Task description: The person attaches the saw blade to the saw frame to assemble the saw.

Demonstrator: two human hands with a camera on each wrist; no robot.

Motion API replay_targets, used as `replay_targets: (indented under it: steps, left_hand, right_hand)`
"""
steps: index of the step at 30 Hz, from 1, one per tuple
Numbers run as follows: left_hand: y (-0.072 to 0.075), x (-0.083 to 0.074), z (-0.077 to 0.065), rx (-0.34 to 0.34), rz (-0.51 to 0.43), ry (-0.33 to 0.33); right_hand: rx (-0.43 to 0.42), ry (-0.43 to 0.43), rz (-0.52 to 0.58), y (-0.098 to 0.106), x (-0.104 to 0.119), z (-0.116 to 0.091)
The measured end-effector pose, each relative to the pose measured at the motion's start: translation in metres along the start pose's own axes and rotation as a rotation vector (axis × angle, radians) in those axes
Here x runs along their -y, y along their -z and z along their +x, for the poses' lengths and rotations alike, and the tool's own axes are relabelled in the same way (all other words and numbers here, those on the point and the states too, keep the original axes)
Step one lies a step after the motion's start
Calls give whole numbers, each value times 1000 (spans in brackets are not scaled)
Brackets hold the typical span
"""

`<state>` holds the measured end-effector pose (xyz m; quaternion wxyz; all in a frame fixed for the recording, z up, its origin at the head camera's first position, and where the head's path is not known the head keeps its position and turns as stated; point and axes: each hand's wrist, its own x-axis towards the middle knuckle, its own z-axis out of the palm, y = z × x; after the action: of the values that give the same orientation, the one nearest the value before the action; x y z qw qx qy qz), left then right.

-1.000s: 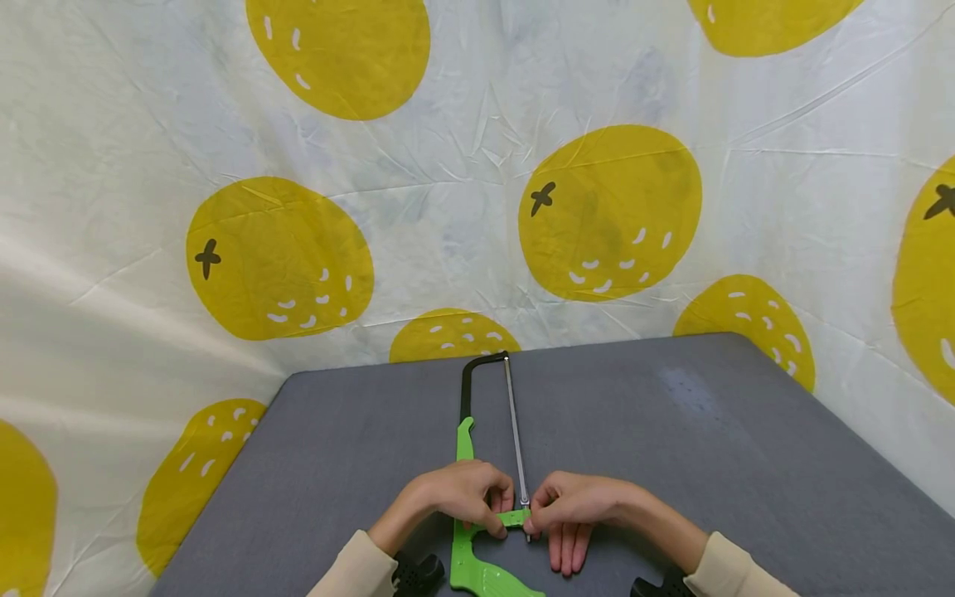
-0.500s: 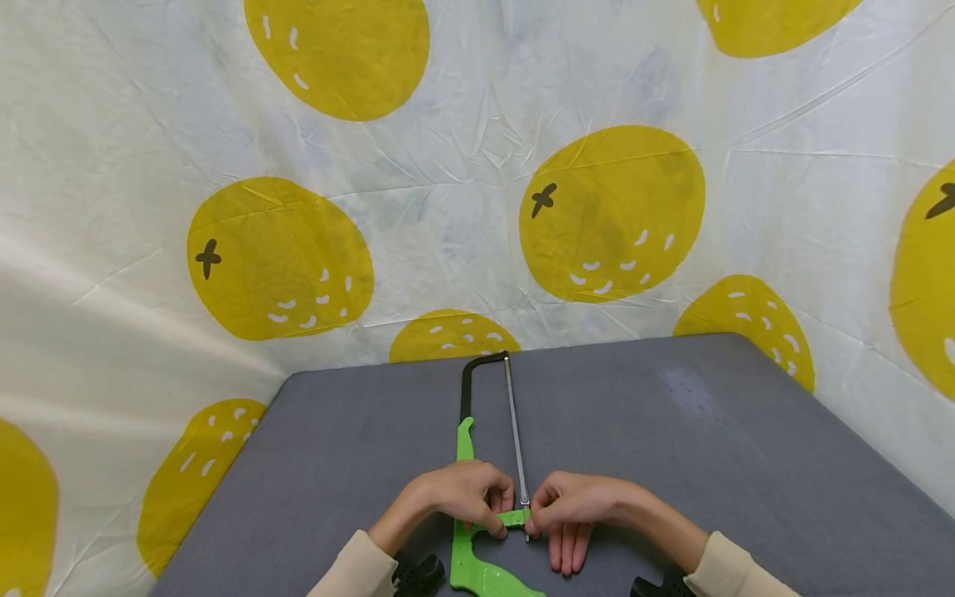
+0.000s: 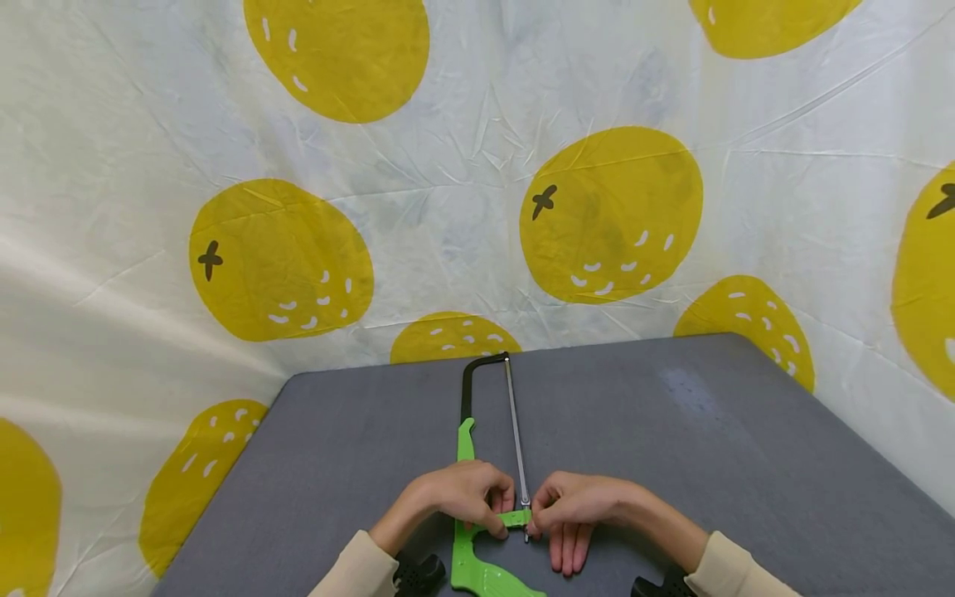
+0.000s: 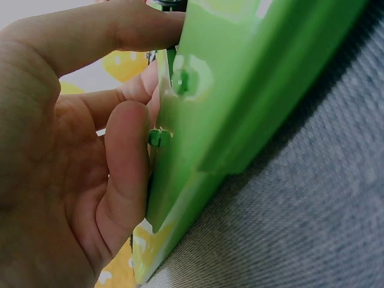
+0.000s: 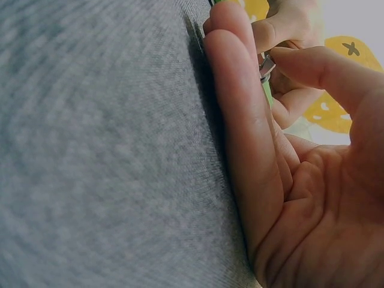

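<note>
A hacksaw (image 3: 464, 489) with a green handle and a black front bow lies on the grey table, its silvery blade (image 3: 516, 431) pointing away from me. My left hand (image 3: 466, 495) grips the green frame by its short crossbar; the left wrist view shows thumb and fingers on the green body (image 4: 204, 102). At the blade's near end, my right hand (image 3: 578, 500) pinches the small metal wing nut (image 5: 267, 66) between thumb and index finger. The other right fingers (image 5: 246, 132) extend down along the table. The fingertips partly hide the wing nut.
The grey cloth-covered table (image 3: 671, 431) extends around the saw. Behind and beside it hangs a white curtain (image 3: 448, 232) printed with large yellow fruit. Dark wrist devices (image 3: 418, 574) sit below both light sleeves.
The right fingertips have shifted very slightly at the wing nut. The hacksaw and the left hand have stayed in place.
</note>
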<state>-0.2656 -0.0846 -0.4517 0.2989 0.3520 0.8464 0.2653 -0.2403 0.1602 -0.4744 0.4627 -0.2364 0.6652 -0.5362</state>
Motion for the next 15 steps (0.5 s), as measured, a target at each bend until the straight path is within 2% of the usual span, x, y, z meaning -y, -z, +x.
replay_targets:
  steps: [15]
  left_hand:
    - [-2,1,2,-1,-3,2]
  right_hand:
    - [-24,2,-9,-1,-3,0]
